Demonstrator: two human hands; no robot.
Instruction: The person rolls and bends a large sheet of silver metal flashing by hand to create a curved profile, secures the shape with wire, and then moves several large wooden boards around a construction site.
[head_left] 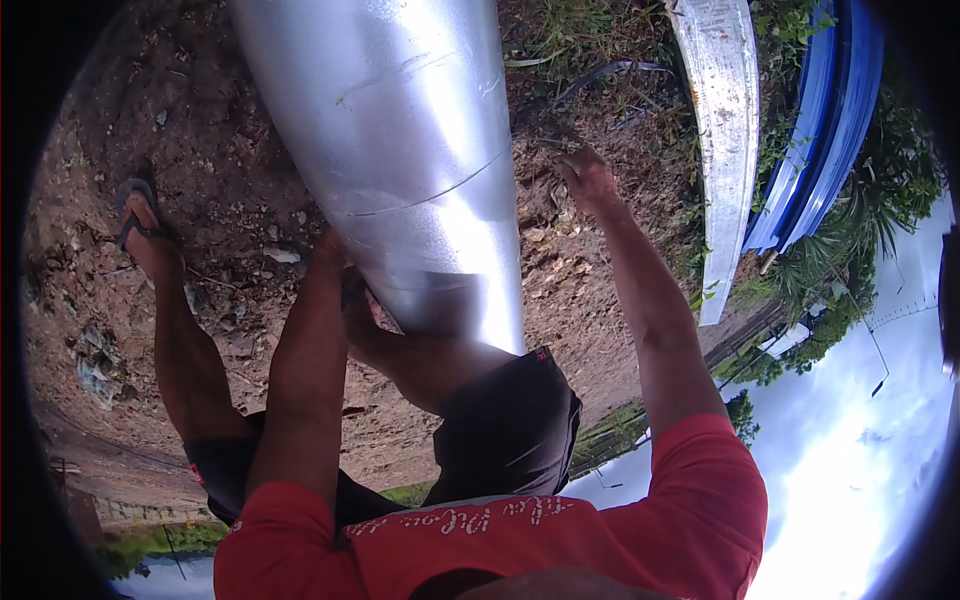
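A large, shiny silver metal piece (420,150), rounded like a roll or pipe, runs from the top edge down to my bent knee. Thin curved lines cross its surface. At its left side is my left hand (331,245), whose fingers are hidden in shade behind the metal. My right hand (590,183) is low over the dirt, to the right of the metal and apart from it. Its fingers are curled, and a thin greyish strip lies by the fingertips; whether it is held is too small to make out.
Brown, stony soil (230,180) surrounds me, and my sandaled foot (140,212) rests on it at left. To the right lie a long weathered pale metal sheet (722,140) and blue metal sheets (835,120), with grass and leafy plants (840,245) beside them.
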